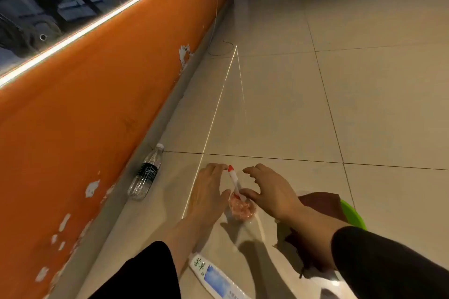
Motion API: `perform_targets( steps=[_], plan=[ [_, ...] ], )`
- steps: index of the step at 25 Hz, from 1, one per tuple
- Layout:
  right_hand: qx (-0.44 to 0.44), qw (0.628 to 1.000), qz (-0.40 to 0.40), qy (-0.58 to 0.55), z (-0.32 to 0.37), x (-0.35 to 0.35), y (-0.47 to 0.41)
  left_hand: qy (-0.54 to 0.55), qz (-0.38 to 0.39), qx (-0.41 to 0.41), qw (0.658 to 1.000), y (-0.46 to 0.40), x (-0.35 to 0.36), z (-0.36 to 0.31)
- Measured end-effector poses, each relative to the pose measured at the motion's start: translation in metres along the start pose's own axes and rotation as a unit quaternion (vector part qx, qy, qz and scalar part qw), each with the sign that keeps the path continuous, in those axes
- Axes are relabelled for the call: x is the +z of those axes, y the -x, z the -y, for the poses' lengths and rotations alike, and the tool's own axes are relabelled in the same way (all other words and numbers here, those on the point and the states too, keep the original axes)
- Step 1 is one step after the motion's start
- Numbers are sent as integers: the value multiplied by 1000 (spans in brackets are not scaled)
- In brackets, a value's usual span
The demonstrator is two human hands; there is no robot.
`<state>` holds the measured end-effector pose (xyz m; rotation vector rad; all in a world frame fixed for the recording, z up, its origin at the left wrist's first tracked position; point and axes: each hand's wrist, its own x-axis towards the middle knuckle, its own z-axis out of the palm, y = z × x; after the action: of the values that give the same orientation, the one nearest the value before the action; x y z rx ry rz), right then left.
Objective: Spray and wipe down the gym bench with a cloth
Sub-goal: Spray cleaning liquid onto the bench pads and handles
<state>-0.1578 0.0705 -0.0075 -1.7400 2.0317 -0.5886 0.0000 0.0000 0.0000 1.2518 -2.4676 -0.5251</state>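
Spray bottle [239, 198] stands between 2 reaching hands.

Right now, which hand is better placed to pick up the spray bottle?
Probably the right hand: its thumb already touches the neck of the spray bottle and its fingers arch over it. The left hand lies flatter beside it, fingertips near the nozzle.
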Motion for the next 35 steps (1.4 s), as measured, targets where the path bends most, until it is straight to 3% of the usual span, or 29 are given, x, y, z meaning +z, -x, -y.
perform_targets(
  steps=[3,7,11,16,20,23,28,32,35],
  plan=[
    [34,998,-44,-5,3,31,-3,12,-15,-9,1000,3,21,18],
    [81,995,-48,40,17,50,-3,56,55,-5,997,22,30,26],
    [82,990,-77,84,17,58,-13,119,77,-8,990,8,33,31],
    [26,995,-60,72,-2,46,-6,226,113,-83,964,0,30,23],
    [-43,992,-114,-15,-15,19,-6,304,-3,-68,950,-15,18,5],
    [-87,983,-135,-92,-7,-36,-8,315,-48,1,948,-37,-25,-24],
    [-77,956,-185,-213,42,-200,7,429,-41,47,901,-76,-141,-130],
    [-40,925,-156,-345,89,-381,61,470,35,129,872,-107,-262,-257],
    [-29,925,-138,-354,116,-499,113,488,94,173,851,-127,-341,-362]
  ],
)
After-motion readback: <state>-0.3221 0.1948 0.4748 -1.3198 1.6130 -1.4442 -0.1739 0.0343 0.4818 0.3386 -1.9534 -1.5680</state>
